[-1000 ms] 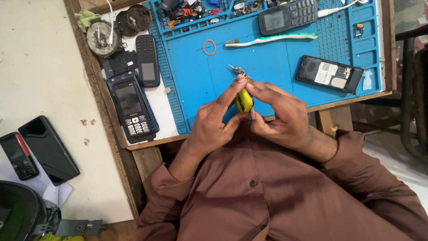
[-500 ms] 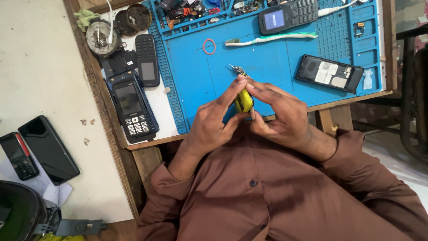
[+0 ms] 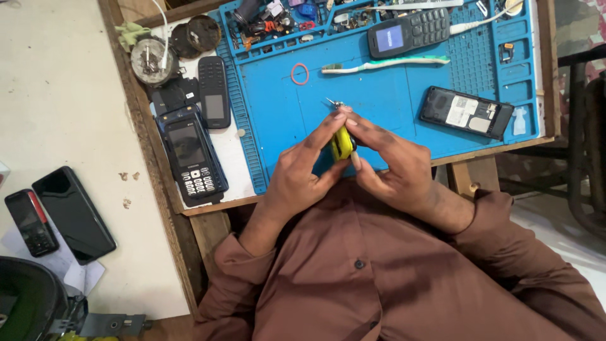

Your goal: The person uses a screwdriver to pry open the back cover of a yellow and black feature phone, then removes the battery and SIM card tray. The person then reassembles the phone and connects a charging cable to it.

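Fingers (image 3: 328,129) of left hand (image 3: 297,180) and right hand (image 3: 394,167) are both pinching the small yellow tool (image 3: 341,143), unchanged from a second ago | tool is hovering over the blue mat (image 3: 379,95) near the bench (image 3: 211,199) front edge | mat's top trays (image 3: 284,22) are holding small parts.
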